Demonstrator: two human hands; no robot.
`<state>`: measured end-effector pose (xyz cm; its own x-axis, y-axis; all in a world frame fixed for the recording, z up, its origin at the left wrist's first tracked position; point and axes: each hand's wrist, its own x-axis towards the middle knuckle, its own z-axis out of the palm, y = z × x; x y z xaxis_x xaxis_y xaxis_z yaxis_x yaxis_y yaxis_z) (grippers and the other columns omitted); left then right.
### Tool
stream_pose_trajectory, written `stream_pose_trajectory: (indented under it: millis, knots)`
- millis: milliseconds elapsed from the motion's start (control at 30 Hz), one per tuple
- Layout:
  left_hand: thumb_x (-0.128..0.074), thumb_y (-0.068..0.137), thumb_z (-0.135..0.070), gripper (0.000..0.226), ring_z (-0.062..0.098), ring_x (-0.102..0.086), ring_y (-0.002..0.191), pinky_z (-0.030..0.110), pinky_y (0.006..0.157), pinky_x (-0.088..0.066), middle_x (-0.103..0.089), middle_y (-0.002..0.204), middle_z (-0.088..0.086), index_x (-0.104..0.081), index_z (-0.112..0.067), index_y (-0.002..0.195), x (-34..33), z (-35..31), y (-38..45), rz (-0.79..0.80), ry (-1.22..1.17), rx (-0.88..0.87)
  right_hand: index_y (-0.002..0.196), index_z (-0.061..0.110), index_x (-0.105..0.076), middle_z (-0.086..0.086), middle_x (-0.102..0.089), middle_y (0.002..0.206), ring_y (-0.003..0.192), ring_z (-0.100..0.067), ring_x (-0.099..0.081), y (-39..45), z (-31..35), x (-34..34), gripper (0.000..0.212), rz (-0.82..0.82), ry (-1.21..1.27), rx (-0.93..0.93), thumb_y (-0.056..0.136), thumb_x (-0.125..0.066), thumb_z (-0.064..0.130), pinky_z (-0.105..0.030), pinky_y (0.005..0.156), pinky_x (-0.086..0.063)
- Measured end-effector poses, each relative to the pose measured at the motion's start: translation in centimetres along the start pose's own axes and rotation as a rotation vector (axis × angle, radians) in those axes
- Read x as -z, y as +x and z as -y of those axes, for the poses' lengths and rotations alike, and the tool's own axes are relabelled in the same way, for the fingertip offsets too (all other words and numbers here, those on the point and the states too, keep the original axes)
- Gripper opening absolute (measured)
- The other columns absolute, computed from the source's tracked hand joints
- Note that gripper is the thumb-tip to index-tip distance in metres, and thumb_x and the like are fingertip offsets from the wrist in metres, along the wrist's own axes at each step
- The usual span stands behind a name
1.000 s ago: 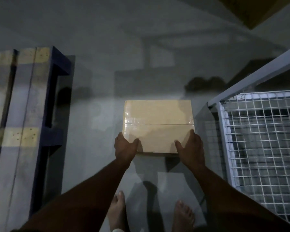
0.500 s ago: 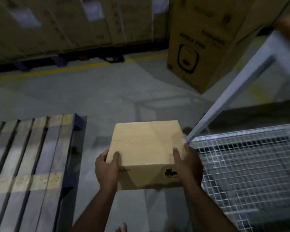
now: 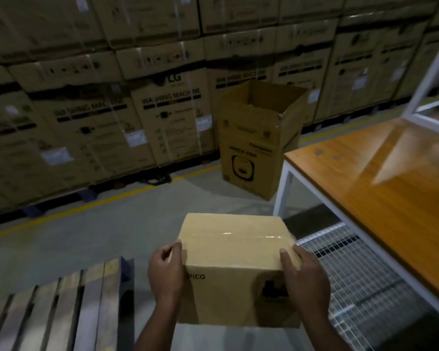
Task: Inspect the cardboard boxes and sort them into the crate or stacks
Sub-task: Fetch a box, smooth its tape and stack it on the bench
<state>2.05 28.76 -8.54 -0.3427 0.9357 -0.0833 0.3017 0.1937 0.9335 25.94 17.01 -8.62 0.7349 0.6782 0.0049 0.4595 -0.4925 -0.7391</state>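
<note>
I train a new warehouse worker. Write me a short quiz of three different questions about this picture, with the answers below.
1. True or false: the small cardboard box rests on the wooden pallet.
2. Which thing stands to the right of the held box? A) orange table top B) a forklift C) a ladder
3. Fill in: the tall box on the floor behind has its top flaps ____.

Key
1. False. The left hand and the right hand hold it up by its two sides, clear of the pallet.
2. A. Below this table a wire mesh crate shows.
3. open
</note>
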Motion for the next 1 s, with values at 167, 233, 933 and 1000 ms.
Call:
stream_pose_trajectory:
  millis: [167,233,933,1000]
  knots:
    - [-0.059,0.097,-0.049,0.030,0.016,-0.063,0.087,0.032,0.066,-0.046,-0.069,0.090,-0.002,-0.070,-0.022,0.091,6.0,-4.2,-4.3,0.153,-0.018,-0.181,0.130,0.023,-0.060,0.000,-0.064,0.118,0.101,-0.014,-0.057,-8.4,2.2,7.0,0.051,-0.173,0.051,-0.039,0.093,-0.053,0.058,-0.035,0.081,-0.049]
    - [-0.058,0.099,-0.047,0.031,0.016,-0.063,0.082,0.031,0.062,-0.043,-0.070,0.085,-0.001,-0.070,-0.021,0.086,8.0,-6.4,-6.1,0.205,-0.032,-0.259,0.129,0.026,-0.059,0.001,-0.063,0.117,0.102,-0.015,-0.058,-11.2,3.0,9.8,0.052,-0.235,0.042,-0.045,0.092,-0.050,0.061,-0.038,0.084,-0.052]
    - [-0.045,0.088,-0.078,0.064,0.028,-0.065,0.082,0.055,0.073,-0.054,-0.069,0.085,0.007,-0.071,-0.019,0.086,17.7,-15.4,-34.3,0.621,-0.225,-0.646,0.098,0.020,-0.073,0.004,-0.071,0.092,0.082,-0.012,-0.064,-39.4,-3.6,36.3,0.051,-0.954,0.143,0.055,0.092,-0.043,0.061,-0.028,0.070,-0.050]
    - [-0.044,0.085,-0.083,0.073,0.030,-0.064,0.078,0.053,0.069,-0.052,-0.068,0.080,0.010,-0.070,-0.015,0.082,17.9,-15.4,-37.3,0.662,-0.246,-0.673,0.093,0.020,-0.072,0.004,-0.069,0.088,0.080,-0.013,-0.062,-41.9,-5.1,38.4,0.046,-1.010,0.133,0.042,0.093,-0.044,0.057,-0.027,0.067,-0.044]
